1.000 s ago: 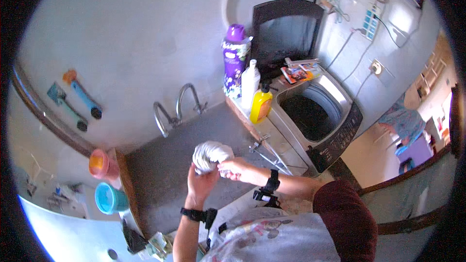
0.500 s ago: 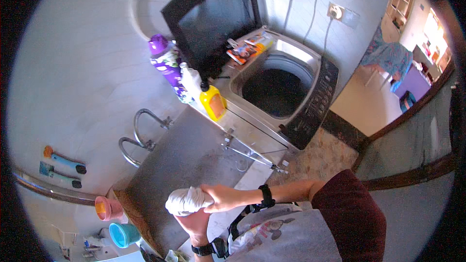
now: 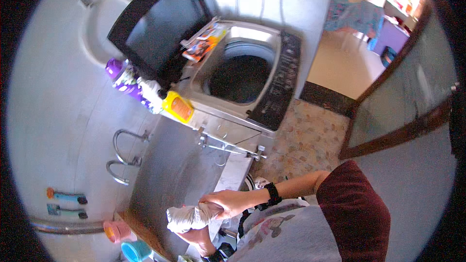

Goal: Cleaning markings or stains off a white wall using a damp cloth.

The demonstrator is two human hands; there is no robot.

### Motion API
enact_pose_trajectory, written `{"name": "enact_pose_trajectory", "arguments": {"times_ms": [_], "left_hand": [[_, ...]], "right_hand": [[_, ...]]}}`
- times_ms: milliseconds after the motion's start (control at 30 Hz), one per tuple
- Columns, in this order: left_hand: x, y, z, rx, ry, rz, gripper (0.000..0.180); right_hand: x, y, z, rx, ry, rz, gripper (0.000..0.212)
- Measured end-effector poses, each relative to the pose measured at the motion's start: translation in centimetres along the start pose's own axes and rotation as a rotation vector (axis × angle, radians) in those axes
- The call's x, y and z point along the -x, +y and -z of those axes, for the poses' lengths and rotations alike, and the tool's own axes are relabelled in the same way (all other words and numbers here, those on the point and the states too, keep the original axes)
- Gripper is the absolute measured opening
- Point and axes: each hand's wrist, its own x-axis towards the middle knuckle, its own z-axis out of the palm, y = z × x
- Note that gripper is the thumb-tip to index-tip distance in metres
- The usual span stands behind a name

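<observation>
A bunched, twisted white cloth (image 3: pixel 187 219) is held over the near end of the grey sink (image 3: pixel 165 165). My right hand (image 3: pixel 227 203) is closed round the end of it nearest my body. Below the cloth, my left hand (image 3: pixel 196 237) grips it from underneath; most of its fingers are hidden by the fabric. Black bands circle both wrists. Two curved metal taps (image 3: pixel 121 153) stick out from the wall left of the sink.
Beyond the sink stands a top-loading washing machine (image 3: pixel 194 85) with its lid raised. A yellow bottle (image 3: pixel 178 106) and a purple bottle (image 3: pixel 127 85) are beside it. Pink (image 3: pixel 116 232) and blue (image 3: pixel 136 251) cups sit lower left. A doorway with a glass door (image 3: pixel 393 87) lies to the right.
The view has turned, so the washing machine and bottles appear farther left. The cloth now looks more twisted and slightly lower, with both hands still on it.
</observation>
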Motion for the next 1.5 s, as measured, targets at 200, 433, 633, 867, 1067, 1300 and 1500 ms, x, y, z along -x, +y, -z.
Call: {"name": "enact_pose_trajectory", "arguments": {"times_ms": [200, 433, 633, 867, 1067, 1300, 1500], "left_hand": [[3.3, 0.5, -3.6, -0.366, 0.051, -0.090, 0.066], [6.0, -0.9, -4.9, 0.627, 0.036, 0.567, 0.055], [7.4, -1.8, -11.7, 0.561, -0.227, 0.776, 0.053], [8.6, -8.0, -22.2, 0.520, -0.338, 0.959, 0.053], [10.7, -13.8, -38.0, 0.457, -0.405, 1.149, 0.046], [11.7, -18.0, -52.6, 0.461, -0.596, 1.200, 0.049], [9.7, -22.0, -62.1, 0.423, -0.594, 1.255, 0.049]], "right_hand": [[5.4, -1.1, -1.9, 0.088, 0.144, -0.102, 0.062], [11.7, -4.9, -3.1, 0.164, 0.337, -0.220, 0.061], [17.8, -4.4, -0.6, 0.297, 0.373, -0.337, 0.058], [27.1, -3.3, 6.3, 0.326, 0.491, -0.458, 0.052], [38.6, -2.8, 16.3, 0.320, 0.684, -0.546, 0.050], [50.2, -3.3, 27.6, 0.154, 0.679, -0.476, 0.044], [52.6, -2.2, 35.0, -0.078, 1.013, -0.613, 0.041]]}}
